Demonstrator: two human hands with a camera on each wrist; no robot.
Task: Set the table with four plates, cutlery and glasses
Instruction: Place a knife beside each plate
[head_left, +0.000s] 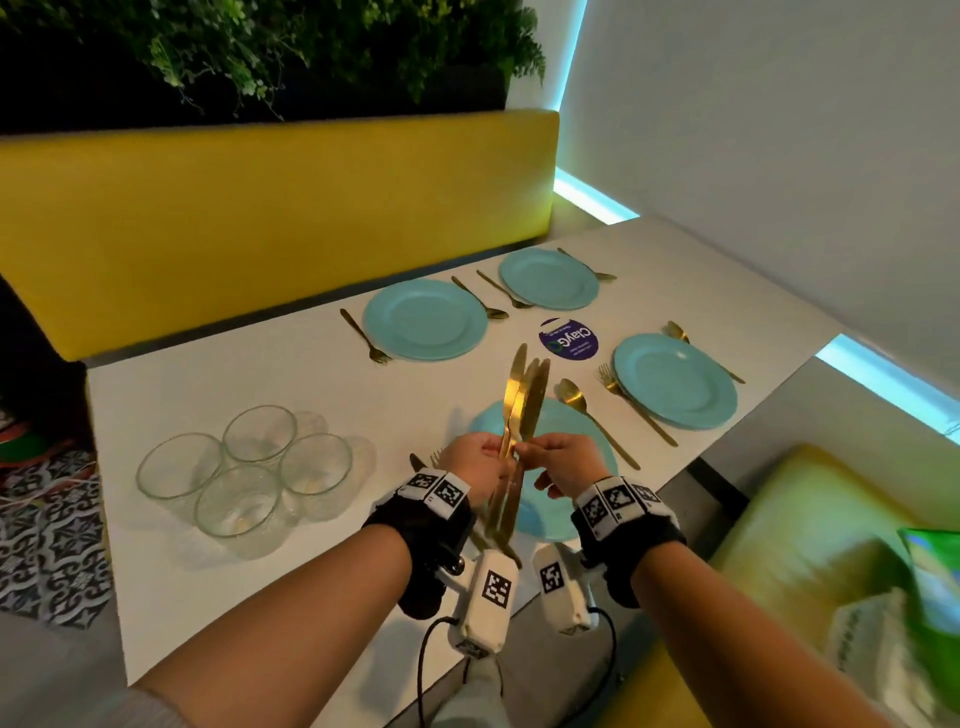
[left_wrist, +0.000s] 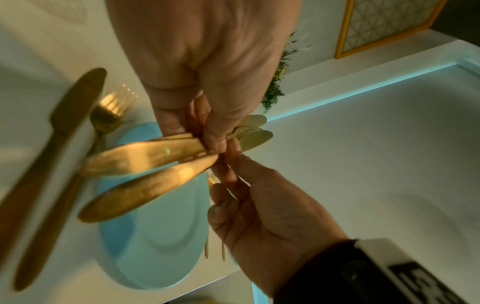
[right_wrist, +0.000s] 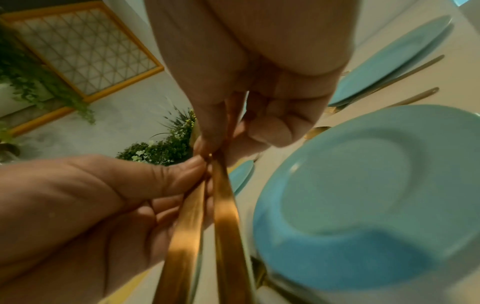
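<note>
Above the near blue plate (head_left: 574, 423) both hands hold a bundle of gold knives (head_left: 524, 400) upright, blades up. My left hand (head_left: 501, 452) grips the handles (left_wrist: 145, 158). My right hand (head_left: 530, 448) pinches one knife in the bundle, thumb and fingertips (right_wrist: 215, 144) right against the left thumb (right_wrist: 182, 172). A gold knife (left_wrist: 52, 144) and fork (left_wrist: 103, 119) lie on the table left of this plate (left_wrist: 155, 236), and a spoon (head_left: 592, 415) lies to its right. Three other blue plates (head_left: 425, 319) (head_left: 549, 278) (head_left: 674, 380) have forks and spoons beside them.
Several clear glasses (head_left: 244, 483) stand grouped on the white table (head_left: 234, 374) at the left. A round purple sticker (head_left: 568, 338) sits between the plates. A yellow bench back (head_left: 260, 218) runs behind the table, and a yellow seat (head_left: 810, 519) is at the right.
</note>
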